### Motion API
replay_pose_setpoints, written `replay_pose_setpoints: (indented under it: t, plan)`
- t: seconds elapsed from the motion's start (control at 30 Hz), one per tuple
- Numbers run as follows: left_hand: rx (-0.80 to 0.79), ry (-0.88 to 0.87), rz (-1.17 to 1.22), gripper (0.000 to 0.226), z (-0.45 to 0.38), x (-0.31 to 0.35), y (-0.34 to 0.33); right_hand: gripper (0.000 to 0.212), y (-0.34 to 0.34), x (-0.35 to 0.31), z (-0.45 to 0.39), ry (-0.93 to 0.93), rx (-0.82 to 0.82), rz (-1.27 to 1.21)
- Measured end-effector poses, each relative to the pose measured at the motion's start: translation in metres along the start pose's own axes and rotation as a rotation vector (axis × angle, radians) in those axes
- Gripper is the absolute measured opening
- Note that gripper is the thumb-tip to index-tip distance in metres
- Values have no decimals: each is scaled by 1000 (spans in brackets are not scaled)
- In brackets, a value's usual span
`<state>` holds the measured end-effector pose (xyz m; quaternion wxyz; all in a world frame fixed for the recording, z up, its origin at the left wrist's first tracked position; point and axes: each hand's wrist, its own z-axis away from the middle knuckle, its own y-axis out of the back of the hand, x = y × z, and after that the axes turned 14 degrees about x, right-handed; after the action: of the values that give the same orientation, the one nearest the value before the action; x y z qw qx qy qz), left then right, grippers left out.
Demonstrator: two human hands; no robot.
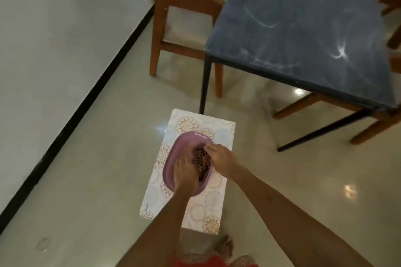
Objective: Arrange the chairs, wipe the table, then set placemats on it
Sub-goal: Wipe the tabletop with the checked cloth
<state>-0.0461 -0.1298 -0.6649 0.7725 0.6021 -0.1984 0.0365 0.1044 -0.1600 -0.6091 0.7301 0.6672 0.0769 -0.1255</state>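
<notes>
Glossy tiled floor point(91, 180): patterned stool point(208, 206) beside blue stone-top table point(303, 28). Left hand point(184, 174), right hand point(219, 158) clutch dark checked cloth point(200, 161) inside purple plastic basin point(186, 138). Risk: underwrung cloth dripping, slippery tiles.

Down on the floor point(86, 180), a stool point(219, 197) stands just in front of the table point(303, 28), near its leg. A basin point(184, 138) sits on the stool, a cloth point(200, 162) inside it. Both hands are in the basin, left hand point(185, 171) nearer, right hand point(221, 157) farther. A chair point(173, 6) stands left of the table, the wall point(54, 28) beyond.
</notes>
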Motion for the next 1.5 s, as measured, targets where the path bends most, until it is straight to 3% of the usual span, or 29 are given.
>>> replay_pose_setpoints:
  t: [0.17, 0.33, 0.43, 0.57, 0.73, 0.8, 0.87, 0.97, 1.07, 1.37, 1.5]
  plan:
    - [-42, 85, -5, 38, -25, 19, -32, 38, -43, 9, -30, 81, -58, 7]
    - [-149, 145, -68, 46, -39, 23, -60, 16, -74, 15, -43, 188, -143, 199]
    - [-136, 160, -171, 53, -42, 18, -70, 17, -80, 12, -47, 205, -163, 290]
    - [-139, 196, -136, 54, -41, 20, -69, 18, -81, 9, -53, 182, -154, 266]
    - [-104, 203, 6, 38, -42, 17, -60, 20, -82, 9, -50, 159, -111, 248]
    - [-48, 154, 42, 29, -48, 12, -80, 20, -85, 11, -51, 146, -89, 223]
    - [-6, 222, 185, 29, -54, 0, -104, 31, -83, 13, -52, 113, -100, 163]
    - [50, 343, 252, 13, -48, 11, -64, 58, -71, 11, -49, 60, -112, 58]
    - [78, 378, 381, 19, -38, 7, -30, 69, -55, 5, -48, 49, -61, -7]
    - [94, 133, 445, 28, -37, 3, 35, 32, -18, -16, -52, 24, 31, -54]
    - [14, 130, 515, 27, -27, 13, 64, 33, 9, -17, -43, -72, 4, -187]
